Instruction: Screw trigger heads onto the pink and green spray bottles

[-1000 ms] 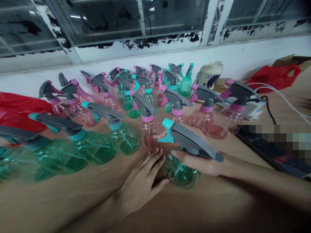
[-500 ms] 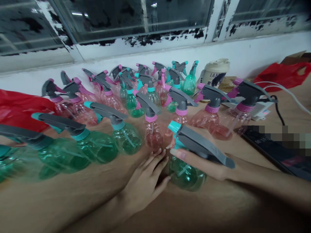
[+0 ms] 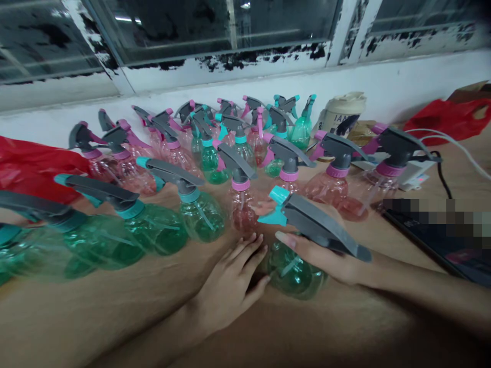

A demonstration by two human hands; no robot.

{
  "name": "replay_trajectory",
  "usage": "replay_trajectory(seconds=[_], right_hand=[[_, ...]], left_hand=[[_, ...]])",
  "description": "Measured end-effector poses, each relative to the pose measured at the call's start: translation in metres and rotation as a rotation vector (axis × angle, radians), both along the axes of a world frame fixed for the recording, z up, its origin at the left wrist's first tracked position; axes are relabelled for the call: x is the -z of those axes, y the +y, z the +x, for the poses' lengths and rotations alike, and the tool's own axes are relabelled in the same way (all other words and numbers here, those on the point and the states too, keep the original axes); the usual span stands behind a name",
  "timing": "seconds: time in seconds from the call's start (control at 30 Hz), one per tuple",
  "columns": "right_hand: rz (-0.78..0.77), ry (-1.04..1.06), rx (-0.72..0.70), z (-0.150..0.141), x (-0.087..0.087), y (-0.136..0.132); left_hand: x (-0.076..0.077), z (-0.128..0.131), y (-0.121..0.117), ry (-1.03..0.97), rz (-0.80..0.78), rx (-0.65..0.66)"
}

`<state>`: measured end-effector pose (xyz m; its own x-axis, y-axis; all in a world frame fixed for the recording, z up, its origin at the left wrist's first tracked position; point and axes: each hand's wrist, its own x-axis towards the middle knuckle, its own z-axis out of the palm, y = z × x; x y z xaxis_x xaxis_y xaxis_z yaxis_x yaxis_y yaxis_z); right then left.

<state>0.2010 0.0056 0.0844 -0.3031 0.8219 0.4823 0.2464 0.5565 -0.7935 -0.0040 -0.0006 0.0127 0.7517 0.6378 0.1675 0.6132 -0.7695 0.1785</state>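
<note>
A green spray bottle (image 3: 297, 276) with a grey and teal trigger head stands in front of me on the table. My right hand (image 3: 330, 258) is closed round its neck, thumb on the near side below the head. Other fingers are mostly hidden behind the head; fingertips show near the teal trigger. My left hand (image 3: 233, 286) lies flat on the table left of this bottle, holding nothing, its fingers stretched out and thumb close to the bottle's side. Just beyond the left fingertips stands a pink spray bottle (image 3: 242, 209).
Several green spray bottles (image 3: 157, 230) line the left; many pink and green ones stand behind. A red plastic bag (image 3: 34, 168) lies left, another red bag (image 3: 448, 122) far right. A phone (image 3: 429, 240), white cables (image 3: 448, 137) and a tub (image 3: 341, 115) occupy the right side.
My right fingers have moved off the teal trigger, which now stands out more plainly. The head has turned slightly in my hand. My left hand has stayed in place.
</note>
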Motion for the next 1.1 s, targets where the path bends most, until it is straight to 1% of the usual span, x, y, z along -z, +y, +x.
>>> replay_trajectory(seconds=[0.13,0.4,0.47,0.63,0.77,0.9,1.1], right_hand=[[0.044,-0.06,0.008,0.0004,-0.0005,-0.0004],[-0.002,-0.077,0.001,0.0013,0.0007,0.0001],[-0.021,-0.092,-0.016,0.0018,-0.001,-0.0002],[-0.069,-0.044,-0.091,0.0018,-0.0041,0.0005],[-0.015,-0.011,-0.087,0.0018,-0.0026,0.0019],[0.056,-0.032,-0.082,0.0031,-0.0024,0.002],[0.036,-0.082,-0.08,0.0036,-0.0055,0.0005]], left_hand=[[0.0,-0.0002,0.0002,-0.005,0.005,-0.003],[-0.0013,0.0001,0.0011,-0.006,0.005,-0.01],[-0.0021,0.0003,0.0012,0.005,0.007,-0.012],[-0.0021,-0.0004,0.0014,-0.007,0.008,-0.011],[0.0008,-0.0004,0.0018,-0.015,0.038,-0.012],[0.0029,0.0001,0.0023,0.007,0.046,-0.011],[0.0037,-0.0018,0.0025,-0.016,0.051,-0.011]])
